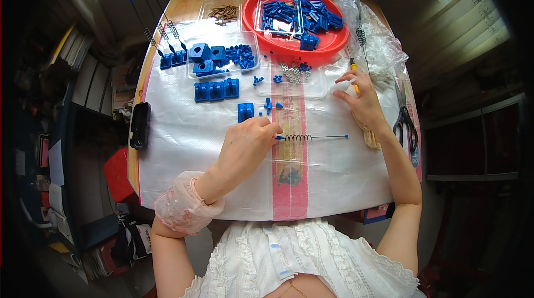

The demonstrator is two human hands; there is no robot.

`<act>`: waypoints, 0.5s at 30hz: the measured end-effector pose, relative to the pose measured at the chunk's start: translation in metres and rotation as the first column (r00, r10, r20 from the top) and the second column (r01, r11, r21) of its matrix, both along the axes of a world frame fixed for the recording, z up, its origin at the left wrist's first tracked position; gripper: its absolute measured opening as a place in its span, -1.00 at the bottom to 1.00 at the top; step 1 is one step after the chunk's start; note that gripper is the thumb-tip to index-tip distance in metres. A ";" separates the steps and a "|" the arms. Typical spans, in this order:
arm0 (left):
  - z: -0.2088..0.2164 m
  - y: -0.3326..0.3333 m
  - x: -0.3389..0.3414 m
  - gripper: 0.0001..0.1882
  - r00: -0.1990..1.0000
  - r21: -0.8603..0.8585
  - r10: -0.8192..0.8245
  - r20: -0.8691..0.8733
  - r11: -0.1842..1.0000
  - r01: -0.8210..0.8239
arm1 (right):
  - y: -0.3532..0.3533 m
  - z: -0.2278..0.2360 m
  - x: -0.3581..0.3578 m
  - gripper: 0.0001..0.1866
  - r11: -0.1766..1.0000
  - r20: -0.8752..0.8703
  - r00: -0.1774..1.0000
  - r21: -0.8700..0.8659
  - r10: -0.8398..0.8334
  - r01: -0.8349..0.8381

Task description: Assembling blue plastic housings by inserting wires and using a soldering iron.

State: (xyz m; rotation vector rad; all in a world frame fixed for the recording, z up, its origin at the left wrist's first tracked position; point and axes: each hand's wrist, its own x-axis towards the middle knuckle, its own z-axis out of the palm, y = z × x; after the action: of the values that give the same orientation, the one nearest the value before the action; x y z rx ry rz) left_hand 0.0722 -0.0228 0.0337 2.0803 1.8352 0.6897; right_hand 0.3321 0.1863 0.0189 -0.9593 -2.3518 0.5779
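My left hand (pixel 246 143) is closed on the blue end of a spring rod (pixel 300 138), a thin dark wire with a coil and a small blue tip, lying level to the right. Just beyond that hand is a single blue block (pixel 245 111), beside a few small blue cone-shaped pieces (pixel 269 105). At the right, my right hand (pixel 361 97) curls its thumb and fingers round a small whitish translucent thing (pixel 341 86), whose kind I cannot make out. A yellow-handled screwdriver (pixel 353 64) shows by its fingertips. Three joined blue blocks (pixel 217 91) sit farther left.
A red basin (pixel 248 30) holds blue parts at the back. Clear trays (pixel 257 67) carry blocks, caps, brass-coloured pins (pixel 224 13) and small metal rings (pixel 293 74). Upright spring rods (pixel 162 33) stand at left, near a black case (pixel 140 125). Scissors (pixel 409 129) and plastic bags (pixel 384 39) lie right.
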 end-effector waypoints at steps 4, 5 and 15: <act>0.008 -0.003 -0.005 -0.82 0.999 0.017 0.012 0.036 1.000 -0.012 | -0.006 0.010 -0.004 -0.72 0.991 -0.048 0.997 -0.124 -0.053 0.047; 0.009 -0.002 -0.007 -0.81 0.999 0.016 0.011 0.042 1.000 -0.012 | -0.010 0.017 -0.003 -0.74 0.984 -0.054 0.995 -0.161 -0.088 0.078; 0.040 -0.004 -0.089 -0.70 0.890 -0.099 0.337 0.308 0.941 -0.322 | -0.049 0.053 0.010 -0.80 0.838 -0.442 0.896 -0.472 0.042 -0.272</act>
State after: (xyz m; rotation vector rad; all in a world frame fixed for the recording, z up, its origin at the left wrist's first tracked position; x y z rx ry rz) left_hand -0.0166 -0.0269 0.0736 1.5252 2.0021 0.9943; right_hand 0.3423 0.1374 0.0720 -0.7513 -1.9194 1.4047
